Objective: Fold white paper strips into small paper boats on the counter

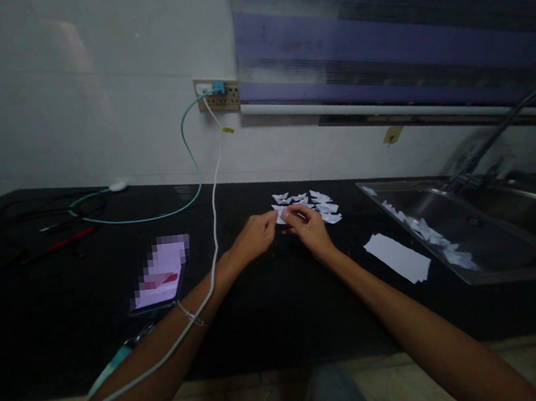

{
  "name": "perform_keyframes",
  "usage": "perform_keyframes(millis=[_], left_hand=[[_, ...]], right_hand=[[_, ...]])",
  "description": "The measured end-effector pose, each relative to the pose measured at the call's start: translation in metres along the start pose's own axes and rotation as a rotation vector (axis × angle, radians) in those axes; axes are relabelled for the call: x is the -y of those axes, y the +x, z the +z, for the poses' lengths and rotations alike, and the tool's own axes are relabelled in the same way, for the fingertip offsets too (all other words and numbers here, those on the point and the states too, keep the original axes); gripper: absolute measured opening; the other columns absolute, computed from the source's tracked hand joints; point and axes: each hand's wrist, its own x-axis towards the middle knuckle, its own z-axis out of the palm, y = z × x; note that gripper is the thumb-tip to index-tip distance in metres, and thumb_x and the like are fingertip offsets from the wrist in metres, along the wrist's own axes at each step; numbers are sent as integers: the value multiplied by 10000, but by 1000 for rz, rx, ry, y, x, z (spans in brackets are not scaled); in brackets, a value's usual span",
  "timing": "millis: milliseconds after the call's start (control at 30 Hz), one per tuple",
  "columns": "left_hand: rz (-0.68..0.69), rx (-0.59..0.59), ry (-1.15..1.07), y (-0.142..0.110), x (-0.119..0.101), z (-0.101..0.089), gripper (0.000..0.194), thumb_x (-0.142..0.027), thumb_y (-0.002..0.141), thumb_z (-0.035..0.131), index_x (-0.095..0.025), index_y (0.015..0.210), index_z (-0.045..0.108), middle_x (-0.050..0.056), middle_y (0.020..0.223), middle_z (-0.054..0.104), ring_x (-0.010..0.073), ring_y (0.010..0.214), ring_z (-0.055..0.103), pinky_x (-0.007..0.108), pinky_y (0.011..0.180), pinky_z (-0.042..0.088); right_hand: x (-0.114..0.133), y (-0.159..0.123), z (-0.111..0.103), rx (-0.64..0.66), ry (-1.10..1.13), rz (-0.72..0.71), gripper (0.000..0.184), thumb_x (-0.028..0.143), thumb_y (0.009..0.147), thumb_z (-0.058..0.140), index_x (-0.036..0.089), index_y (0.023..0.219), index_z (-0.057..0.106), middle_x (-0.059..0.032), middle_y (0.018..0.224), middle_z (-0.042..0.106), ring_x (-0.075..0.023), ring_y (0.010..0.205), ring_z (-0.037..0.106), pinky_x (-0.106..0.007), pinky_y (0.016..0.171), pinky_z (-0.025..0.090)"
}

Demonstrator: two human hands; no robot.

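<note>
Both my hands meet over the black counter [278, 301], pinching one small white folded paper piece [281, 214] between their fingertips. My left hand [253, 237] grips it from the left with closed fingers. My right hand [308, 227] holds it from the right, fingers curled. Just behind them lies a cluster of several small folded white paper shapes [319, 205]. A white cable [215, 244] crosses over my left forearm.
A lit phone [161, 275] lies left of my arms. White paper strips [398, 257] rest near a steel sink [495, 266] holding paper scraps [432, 237]. Cables run from a wall socket [216, 94]. Red and yellow leads [62, 242] lie far left.
</note>
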Motion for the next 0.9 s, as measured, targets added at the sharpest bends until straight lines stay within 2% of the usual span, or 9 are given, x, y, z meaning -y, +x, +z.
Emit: perform_keyframes(millis=[100,233,333,500,567,667,733,800,900], left_hand=[[41,58,80,-1,1,-3,333,-268,982,329,-180,758,559,24,712,622,140,627,538,249,602,362],[24,18,123,0,1,-4,336,-267,988,320,-185,789,579,45,744,638,159,665,556,259,630,376],[-49,-84,81,1,-1,-2,371,-300,998,316,-177,764,576,40,697,621,153,636,548,253,620,384],[-252,-175,-193,2,-7,6,495,-446,1015,247,-175,732,548,-17,487,502,121,452,493,227,486,360],[-290,-158,-301,2,-9,8,540,-519,1004,220,-176,735,538,-40,453,459,108,396,465,221,449,351],[-262,-77,-362,1,-12,7,504,-581,964,335,-172,748,535,-48,477,481,93,392,467,206,438,353],[-238,5,-348,1,-14,5,476,-578,942,409,-166,742,538,-44,477,500,91,396,474,201,436,349],[-211,68,-335,1,-17,2,466,-551,948,413,-160,730,541,-41,461,498,92,399,476,200,439,351],[-160,61,-358,2,-21,-1,467,-522,967,385,-162,705,526,-38,467,488,90,421,482,201,462,373]], right_hand=[[1,1,-4,48,-46,47,313,449,667,794,178,803,719,-32,780,674,-170,703,624,-298,575,595],[2,2,-5,-63,-21,93,330,468,636,812,171,763,743,-36,742,692,-156,630,620,-307,566,596],[3,1,-3,-155,22,118,340,479,626,817,167,733,737,-35,723,686,-149,619,618,-293,551,595],[3,0,2,-173,63,104,334,475,646,811,165,737,724,-16,656,643,-139,610,606,-288,568,602],[2,0,3,-173,56,66,332,479,657,804,169,743,720,-8,647,628,-142,606,601,-306,582,608],[1,0,2,-167,25,-6,333,492,667,795,178,741,710,-9,664,634,-157,611,604,-344,608,615],[2,0,1,-147,10,-40,337,503,676,785,182,741,703,-20,703,658,-170,633,620,-361,633,616],[3,0,1,-127,-6,-58,345,518,684,774,186,739,696,-30,732,675,-182,657,636,-367,655,614],[5,-1,3,-132,-25,-57,353,535,690,761,194,742,691,-30,722,672,-190,662,641,-372,668,609]])
